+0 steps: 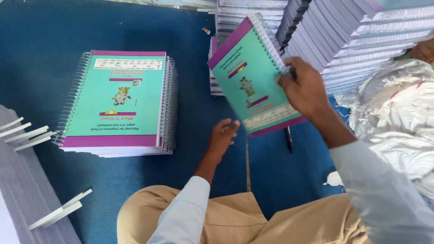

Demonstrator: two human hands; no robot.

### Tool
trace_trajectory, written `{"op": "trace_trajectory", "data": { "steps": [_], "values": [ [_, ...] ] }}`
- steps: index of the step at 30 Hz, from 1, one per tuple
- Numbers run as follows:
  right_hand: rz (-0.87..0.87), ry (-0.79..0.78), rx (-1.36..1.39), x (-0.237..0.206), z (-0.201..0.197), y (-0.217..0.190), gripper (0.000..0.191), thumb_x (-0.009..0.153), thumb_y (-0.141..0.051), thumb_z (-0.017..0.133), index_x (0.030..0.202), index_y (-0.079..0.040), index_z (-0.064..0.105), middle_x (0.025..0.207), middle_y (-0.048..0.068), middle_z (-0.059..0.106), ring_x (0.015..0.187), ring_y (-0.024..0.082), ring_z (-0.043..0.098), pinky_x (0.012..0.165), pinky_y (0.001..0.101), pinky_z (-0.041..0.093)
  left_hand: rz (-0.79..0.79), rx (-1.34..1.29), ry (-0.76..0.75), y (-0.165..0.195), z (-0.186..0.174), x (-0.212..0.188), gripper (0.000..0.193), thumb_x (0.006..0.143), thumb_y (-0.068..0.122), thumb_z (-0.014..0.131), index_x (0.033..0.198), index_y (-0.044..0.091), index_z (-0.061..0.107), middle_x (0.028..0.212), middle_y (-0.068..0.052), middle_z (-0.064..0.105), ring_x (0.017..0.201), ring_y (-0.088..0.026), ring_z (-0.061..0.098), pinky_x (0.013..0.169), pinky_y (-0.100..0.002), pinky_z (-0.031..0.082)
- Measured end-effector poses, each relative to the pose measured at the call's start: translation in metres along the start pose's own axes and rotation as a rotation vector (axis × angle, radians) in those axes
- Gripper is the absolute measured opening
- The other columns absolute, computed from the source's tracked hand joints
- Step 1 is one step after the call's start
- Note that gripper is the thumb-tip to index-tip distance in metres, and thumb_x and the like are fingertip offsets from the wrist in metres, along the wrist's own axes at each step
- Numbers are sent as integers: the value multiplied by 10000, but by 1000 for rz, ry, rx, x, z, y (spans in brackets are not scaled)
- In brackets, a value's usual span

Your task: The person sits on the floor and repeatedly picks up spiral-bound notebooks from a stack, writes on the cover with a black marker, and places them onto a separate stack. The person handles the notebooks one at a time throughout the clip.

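A blue floor mat (54, 54) carries a stack of spiral notebooks (118, 106). The right hand (305, 88) grips a teal spiral notebook (253, 77), tilted above the mat. The left hand (221, 135) hovers open below it. A pen (289, 138) lies nearby.

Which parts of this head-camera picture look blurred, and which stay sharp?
Head view: the teal, purple-edged spiral notebook gripped by the right hand is motion-blurred, as is the left hand; the stack of matching notebooks on the blue mat stays sharp.

blue floor (40, 54) | notebook stack (120, 104) | pen (289, 138) | paper strips (27, 134)
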State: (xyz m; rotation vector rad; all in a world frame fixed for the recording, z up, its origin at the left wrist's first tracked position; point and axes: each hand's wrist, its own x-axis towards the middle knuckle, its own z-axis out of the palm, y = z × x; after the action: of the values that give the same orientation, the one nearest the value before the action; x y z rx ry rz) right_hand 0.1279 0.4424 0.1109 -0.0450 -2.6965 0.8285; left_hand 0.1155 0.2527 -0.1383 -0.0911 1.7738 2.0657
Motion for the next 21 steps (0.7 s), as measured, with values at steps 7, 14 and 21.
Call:
{"op": "trace_trajectory", "data": {
  "steps": [7, 14, 21],
  "values": [
    [272, -69, 320, -45, 26, 10, 365, 899, -132, 675, 1246, -36, 615, 931, 74, 678, 848, 160, 647, 770, 300, 514, -25, -488, -137, 39, -17, -19, 743, 851, 390, 712, 1455, 29, 474, 1240, -147, 667, 1132, -281, 654, 950, -432, 532],
    [594, -82, 586, -72, 70, 41, 443, 911, -103, 612, 1338, -30, 526, 1058, 141, 661, 893, 227, 678, 781, 340, 560, 23, -240, 49, 40, -31, -31, 632, 802, 148, 746, 1371, 33, 496, 1215, -184, 666, 1122, -299, 667, 964, -420, 535],
    [734, -156, 524, -98, 114, 92, 524, 892, -165, 641, 1379, -9, 527, 1175, 167, 669, 991, 246, 664, 852, 373, 522, -108, 31, 107, 16, -34, -30, 582, 813, 110, 727, 1334, 10, 488, 1194, -207, 671, 1070, -310, 702, 918, -426, 571]
  ]
}}
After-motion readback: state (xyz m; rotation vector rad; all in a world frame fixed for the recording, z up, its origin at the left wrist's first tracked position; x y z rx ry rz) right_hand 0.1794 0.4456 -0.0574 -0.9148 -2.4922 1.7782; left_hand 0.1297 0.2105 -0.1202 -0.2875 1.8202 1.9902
